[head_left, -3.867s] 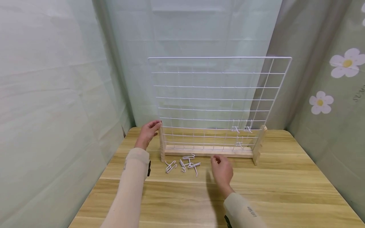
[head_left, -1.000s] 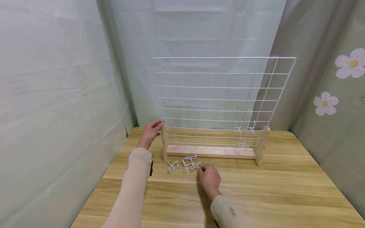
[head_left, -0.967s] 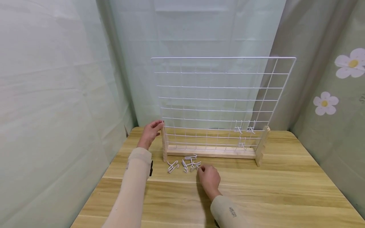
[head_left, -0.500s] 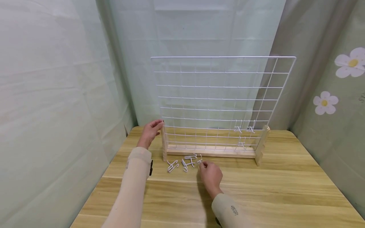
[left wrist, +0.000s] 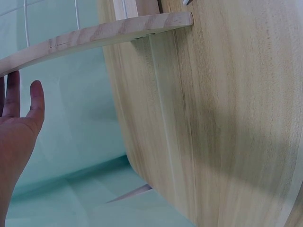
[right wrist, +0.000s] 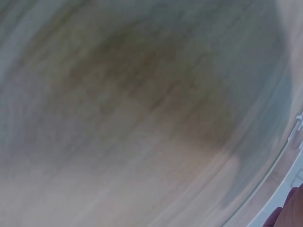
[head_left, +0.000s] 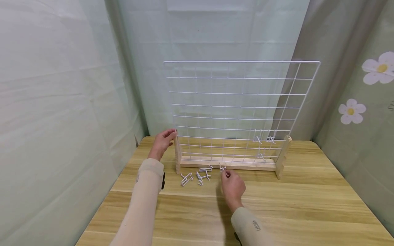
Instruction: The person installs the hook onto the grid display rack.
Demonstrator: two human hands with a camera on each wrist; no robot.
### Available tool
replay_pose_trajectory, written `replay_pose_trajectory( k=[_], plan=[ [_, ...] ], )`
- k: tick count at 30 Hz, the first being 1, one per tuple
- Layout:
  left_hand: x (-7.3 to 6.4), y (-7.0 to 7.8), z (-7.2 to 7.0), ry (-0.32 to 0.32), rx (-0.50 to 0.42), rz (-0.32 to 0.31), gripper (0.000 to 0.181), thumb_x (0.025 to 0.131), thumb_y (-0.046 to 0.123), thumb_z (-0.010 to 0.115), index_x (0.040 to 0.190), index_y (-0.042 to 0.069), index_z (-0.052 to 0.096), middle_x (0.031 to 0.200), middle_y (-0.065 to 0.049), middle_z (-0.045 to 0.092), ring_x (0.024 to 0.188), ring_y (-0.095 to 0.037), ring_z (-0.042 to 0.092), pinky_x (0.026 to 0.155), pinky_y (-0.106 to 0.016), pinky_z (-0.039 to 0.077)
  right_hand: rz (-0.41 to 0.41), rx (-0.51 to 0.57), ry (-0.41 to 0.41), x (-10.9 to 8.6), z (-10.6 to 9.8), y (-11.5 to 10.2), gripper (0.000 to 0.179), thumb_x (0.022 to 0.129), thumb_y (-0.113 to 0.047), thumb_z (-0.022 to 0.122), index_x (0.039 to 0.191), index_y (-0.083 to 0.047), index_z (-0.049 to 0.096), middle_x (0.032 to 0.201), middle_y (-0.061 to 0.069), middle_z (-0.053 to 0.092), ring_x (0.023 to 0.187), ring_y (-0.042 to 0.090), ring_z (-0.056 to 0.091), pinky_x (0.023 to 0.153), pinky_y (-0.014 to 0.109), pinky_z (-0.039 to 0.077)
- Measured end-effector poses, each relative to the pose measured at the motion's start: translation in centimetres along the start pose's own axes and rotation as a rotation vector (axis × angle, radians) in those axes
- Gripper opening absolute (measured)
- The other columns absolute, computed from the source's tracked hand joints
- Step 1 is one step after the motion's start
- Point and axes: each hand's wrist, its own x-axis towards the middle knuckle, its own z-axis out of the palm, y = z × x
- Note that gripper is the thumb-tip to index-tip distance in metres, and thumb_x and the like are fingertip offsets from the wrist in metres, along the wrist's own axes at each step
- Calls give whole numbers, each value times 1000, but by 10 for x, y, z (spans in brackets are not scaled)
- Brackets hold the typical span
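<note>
A white wire grid rack (head_left: 227, 107) on a wooden base (head_left: 227, 163) stands upright on the table. My left hand (head_left: 161, 143) grips the top of its left wooden post (head_left: 177, 155); the left wrist view shows fingertips (left wrist: 13, 85) against that post, the rest of the grip cut off. In front of the base, my right hand (head_left: 233, 187) pinches a white wire hook (head_left: 223, 168), partly hidden by the fingers. Only part of the right hand (right wrist: 289, 210) shows at the corner of the right wrist view. Several more hooks hang on the grid (head_left: 260, 155) at lower right.
Loose white hooks (head_left: 186, 179) lie on the wood-grain table (head_left: 191, 212) between the hands, just before the base. The rack's right post (head_left: 282, 158) stands beyond the right hand. Pale green cloth (head_left: 77, 102) encloses the table.
The right hand has reached left to the loose hooks, picked one up, and moved back right and toward the base with it. The left hand stays at the left post.
</note>
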Motion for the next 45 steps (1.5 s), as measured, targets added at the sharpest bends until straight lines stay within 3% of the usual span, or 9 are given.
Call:
replay_pose_trajectory(
  k=[7, 20, 31, 40, 45],
  plan=[
    [0, -2, 1, 9, 11, 26, 42, 101, 30, 60, 133, 3, 59, 132, -14, 57, 119, -26, 50, 107, -49, 39, 26, 32, 97, 8, -6, 2, 14, 88, -25, 68, 85, -15, 77, 79, 4, 74, 69, 31, 68, 51, 42, 44],
    [1, -4, 1, 10, 15, 32, 42, 101, 30, 60, 132, 2, 58, 135, -13, 57, 118, -25, 50, 107, -51, 38, 87, 39, 178, 30, -19, 0, 17, 87, -24, 65, 85, -11, 77, 79, 4, 73, 70, 32, 67, 56, 48, 47],
    [1, -3, 0, 13, 18, 17, 42, 101, 30, 59, 134, 3, 57, 136, -13, 56, 120, -25, 50, 108, -49, 38, 89, 40, 259, 56, -37, -18, 23, 90, -29, 62, 87, -12, 78, 79, 5, 73, 71, 33, 68, 54, 49, 47],
    [1, -3, 0, 13, 21, 21, 42, 101, 29, 60, 133, 3, 57, 134, -14, 56, 120, -26, 50, 108, -50, 39, 34, 55, 377, 76, -52, -40, 24, 91, -27, 61, 81, -12, 78, 74, 7, 72, 66, 36, 66, 51, 51, 45],
    [0, -2, 1, 10, 25, 30, 42, 101, 29, 59, 134, 2, 57, 135, -14, 56, 120, -26, 50, 108, -51, 39, 19, 69, 390, 86, -60, -49, 24, 92, -27, 61, 83, -12, 77, 75, 6, 73, 66, 36, 65, 52, 51, 45]
  ],
)
